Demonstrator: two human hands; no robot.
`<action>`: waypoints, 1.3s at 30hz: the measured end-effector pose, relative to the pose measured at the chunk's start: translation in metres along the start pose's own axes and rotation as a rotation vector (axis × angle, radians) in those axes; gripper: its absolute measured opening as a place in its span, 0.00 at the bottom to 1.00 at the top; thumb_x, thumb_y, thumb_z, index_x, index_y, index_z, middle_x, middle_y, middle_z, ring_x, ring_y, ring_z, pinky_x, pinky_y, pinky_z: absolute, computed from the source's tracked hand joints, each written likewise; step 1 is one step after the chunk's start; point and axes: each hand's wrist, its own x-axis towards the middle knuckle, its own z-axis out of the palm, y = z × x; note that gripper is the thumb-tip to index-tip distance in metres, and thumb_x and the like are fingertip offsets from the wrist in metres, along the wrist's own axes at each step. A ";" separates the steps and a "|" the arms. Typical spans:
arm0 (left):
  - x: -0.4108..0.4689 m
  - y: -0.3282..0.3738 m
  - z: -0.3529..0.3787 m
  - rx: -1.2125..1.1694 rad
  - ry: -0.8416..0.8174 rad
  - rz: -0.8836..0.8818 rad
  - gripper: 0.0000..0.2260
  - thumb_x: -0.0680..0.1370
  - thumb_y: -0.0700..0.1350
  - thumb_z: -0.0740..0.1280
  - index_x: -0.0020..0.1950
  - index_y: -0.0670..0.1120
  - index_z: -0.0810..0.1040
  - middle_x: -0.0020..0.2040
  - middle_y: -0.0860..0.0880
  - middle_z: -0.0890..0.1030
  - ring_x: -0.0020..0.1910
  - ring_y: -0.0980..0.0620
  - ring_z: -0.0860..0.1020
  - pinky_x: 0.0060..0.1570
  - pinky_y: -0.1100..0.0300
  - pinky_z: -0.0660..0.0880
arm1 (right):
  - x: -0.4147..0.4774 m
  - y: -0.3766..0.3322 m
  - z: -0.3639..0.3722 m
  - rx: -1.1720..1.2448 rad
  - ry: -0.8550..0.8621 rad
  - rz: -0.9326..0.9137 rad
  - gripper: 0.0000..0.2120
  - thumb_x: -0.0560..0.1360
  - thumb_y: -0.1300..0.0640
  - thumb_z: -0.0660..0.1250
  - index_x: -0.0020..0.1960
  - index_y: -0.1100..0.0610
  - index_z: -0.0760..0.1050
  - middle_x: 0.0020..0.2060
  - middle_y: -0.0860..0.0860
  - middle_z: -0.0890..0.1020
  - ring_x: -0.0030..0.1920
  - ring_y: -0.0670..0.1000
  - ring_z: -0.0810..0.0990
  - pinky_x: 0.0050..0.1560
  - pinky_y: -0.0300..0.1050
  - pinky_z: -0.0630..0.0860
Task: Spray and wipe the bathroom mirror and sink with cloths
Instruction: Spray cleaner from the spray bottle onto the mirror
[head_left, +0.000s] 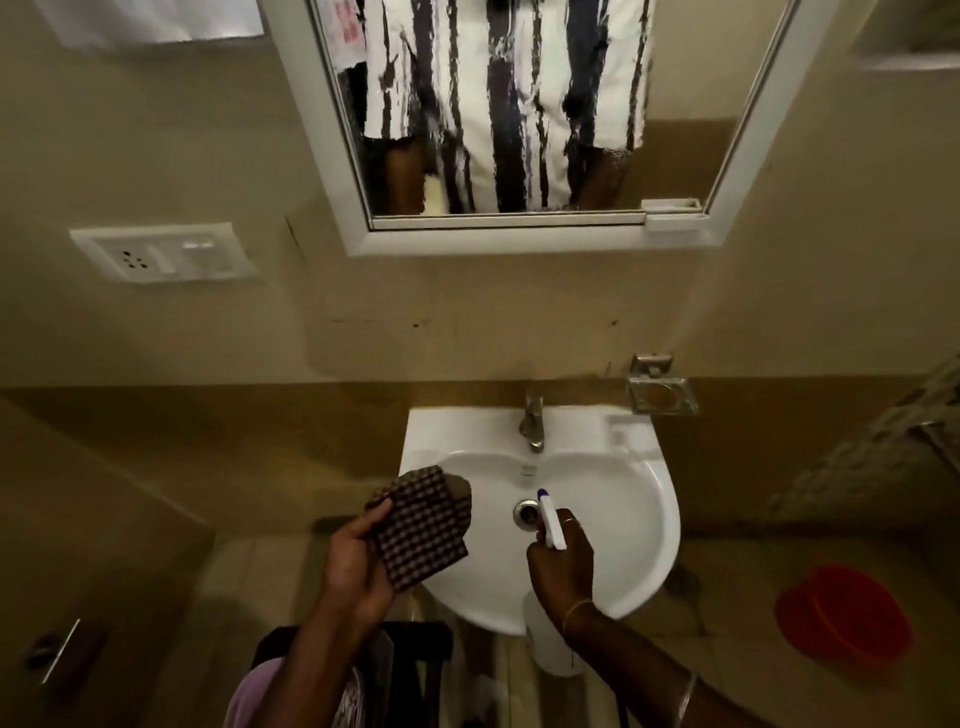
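— Hands, count?
— Two. The left hand pinches one checked cloth, thumb on top and fingers beneath. The right hand is wrapped round the neck of one spray bottle.

— Cloths, where?
— One dark checked cloth, held over the sink's left rim. A plain brown layer shows at its top corner; I cannot tell whether that is a second cloth.

— Bottle?
— One, white with a blue nozzle tip. The tip points into the basin, just above the drain. The body hangs below the hand, in front of the sink's front edge.

— Fixtures?
— One white sink, one metal tap, one drain. One white-framed mirror hangs on the wall above, its reflection broken into vertical streaks.

— Sundries?
— One metal soap dish on the wall right of the tap. One red bucket on the floor to the right. One white switch plate left of the mirror.
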 end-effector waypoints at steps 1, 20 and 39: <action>-0.001 0.001 0.000 -0.002 0.000 0.003 0.18 0.84 0.43 0.59 0.51 0.41 0.88 0.58 0.37 0.85 0.51 0.37 0.86 0.52 0.38 0.82 | -0.003 0.002 0.000 -0.003 -0.031 0.003 0.17 0.70 0.74 0.63 0.49 0.53 0.77 0.42 0.49 0.78 0.43 0.51 0.77 0.46 0.40 0.72; -0.015 0.021 -0.046 -0.006 0.068 0.050 0.15 0.82 0.44 0.61 0.53 0.41 0.88 0.59 0.38 0.84 0.53 0.38 0.85 0.54 0.39 0.80 | -0.045 0.016 0.041 -0.003 -0.209 -0.038 0.16 0.66 0.73 0.62 0.43 0.53 0.76 0.40 0.55 0.78 0.42 0.59 0.78 0.44 0.45 0.74; -0.012 0.028 -0.057 -0.066 0.099 0.062 0.17 0.82 0.44 0.61 0.70 0.41 0.78 0.64 0.40 0.83 0.61 0.39 0.83 0.55 0.39 0.81 | -0.072 0.063 0.004 -0.324 -0.323 -0.146 0.06 0.64 0.60 0.58 0.38 0.53 0.73 0.34 0.48 0.76 0.38 0.48 0.75 0.40 0.42 0.71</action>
